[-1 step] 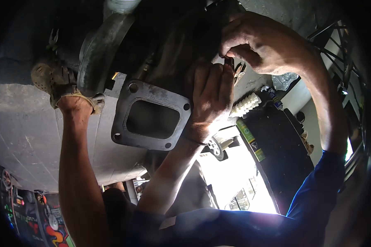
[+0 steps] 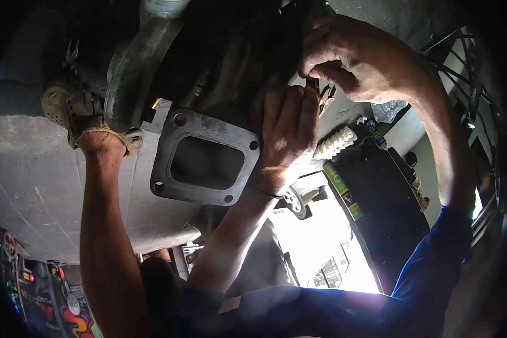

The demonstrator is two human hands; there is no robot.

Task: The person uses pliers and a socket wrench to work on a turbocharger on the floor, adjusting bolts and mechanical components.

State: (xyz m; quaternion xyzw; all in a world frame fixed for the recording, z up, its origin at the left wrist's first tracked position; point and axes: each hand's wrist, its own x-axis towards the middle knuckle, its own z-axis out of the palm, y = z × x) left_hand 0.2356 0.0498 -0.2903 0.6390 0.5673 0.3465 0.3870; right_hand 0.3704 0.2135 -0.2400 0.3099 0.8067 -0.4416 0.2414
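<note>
My left hand (image 2: 289,124) is closed, fingers curled on a small dark piece (image 2: 312,83) beside a dark metal assembly (image 2: 231,67). My right hand (image 2: 372,67) arches in from the right, thumb and forefinger pinched at the top of that piece; what exactly they grip is hidden. A grey square metal flange (image 2: 169,152) with corner bolt holes and a large opening lies just left of my left wrist. A curved grey metal pipe or housing (image 2: 132,73) rises behind it. Slim metal tools (image 2: 327,98) lie on the floor behind my fingers.
A bare leg (image 2: 107,208) in a tan clog (image 2: 59,104) is at left, near pliers (image 2: 72,53). A white ribbed object (image 2: 335,143), plastic bag (image 2: 388,110) and spray can (image 2: 374,132) lie right. Concrete floor (image 2: 34,169), dark board (image 2: 388,208), wheel (image 2: 294,203) and bright opening surround them.
</note>
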